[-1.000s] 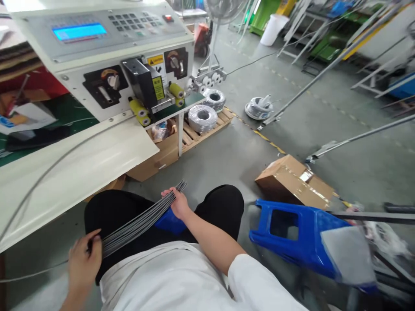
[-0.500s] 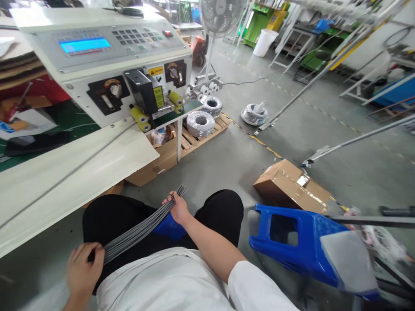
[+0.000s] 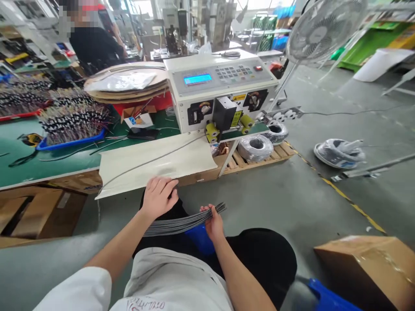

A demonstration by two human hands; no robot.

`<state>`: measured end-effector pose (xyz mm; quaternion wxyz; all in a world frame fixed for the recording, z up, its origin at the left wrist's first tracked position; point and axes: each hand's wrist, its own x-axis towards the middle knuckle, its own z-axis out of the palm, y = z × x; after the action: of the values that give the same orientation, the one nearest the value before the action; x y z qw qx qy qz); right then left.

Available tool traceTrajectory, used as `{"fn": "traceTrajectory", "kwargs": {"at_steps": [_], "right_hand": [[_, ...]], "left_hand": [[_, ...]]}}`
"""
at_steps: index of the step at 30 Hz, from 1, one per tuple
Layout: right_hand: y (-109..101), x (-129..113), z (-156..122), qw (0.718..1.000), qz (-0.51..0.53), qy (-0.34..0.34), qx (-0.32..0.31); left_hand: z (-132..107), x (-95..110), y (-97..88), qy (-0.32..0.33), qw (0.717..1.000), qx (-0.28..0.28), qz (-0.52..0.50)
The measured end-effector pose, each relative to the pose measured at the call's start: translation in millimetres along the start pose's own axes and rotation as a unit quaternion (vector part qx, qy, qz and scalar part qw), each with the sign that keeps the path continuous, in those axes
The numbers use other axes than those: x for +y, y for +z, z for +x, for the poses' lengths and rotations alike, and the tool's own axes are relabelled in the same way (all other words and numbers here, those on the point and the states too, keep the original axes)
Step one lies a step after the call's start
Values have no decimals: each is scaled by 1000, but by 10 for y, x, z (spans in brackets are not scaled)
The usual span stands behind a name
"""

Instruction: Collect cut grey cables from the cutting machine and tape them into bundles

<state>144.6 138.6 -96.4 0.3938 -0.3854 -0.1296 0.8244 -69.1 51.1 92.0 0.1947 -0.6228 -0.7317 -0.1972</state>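
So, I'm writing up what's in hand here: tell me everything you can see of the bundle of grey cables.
The bundle of grey cables is many thin strands, plastic-sheathed by their look, lying side by side in a gently bowed band across the lap, above the black trousers. The right hand has its grip closed near one end, where the tips stick out past the fingers. The other end is hidden behind the left forearm; whether that touches it, I can't tell.

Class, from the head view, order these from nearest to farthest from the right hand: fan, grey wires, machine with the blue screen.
1. Grey wires: held in the right hand.
2. Machine: ahead, beyond the knees.
3. Fan: farther ahead, to the right.
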Motion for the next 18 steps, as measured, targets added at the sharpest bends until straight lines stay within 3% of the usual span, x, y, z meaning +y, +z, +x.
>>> {"fn": "traceTrajectory", "kwargs": {"at_steps": [4, 8, 11, 15, 18], "right_hand": [[-7, -45, -20, 999, -27, -15, -20], [3, -79, -13, 999, -43, -7, -33], [8, -88, 7, 998, -50, 0, -37], [18, -101, 32, 997, -42, 9, -58], [44, -115, 40, 997, -33, 10, -74]], "left_hand": [[499, -67, -24, -73, 997, -3, 15], [692, -121, 79, -97, 995, -22, 23], [650, -129, 112, -109, 993, -46, 28], [428, -174, 12, -94, 990, -106, 23], [183, -229, -73, -65, 993, -92, 22]]}}
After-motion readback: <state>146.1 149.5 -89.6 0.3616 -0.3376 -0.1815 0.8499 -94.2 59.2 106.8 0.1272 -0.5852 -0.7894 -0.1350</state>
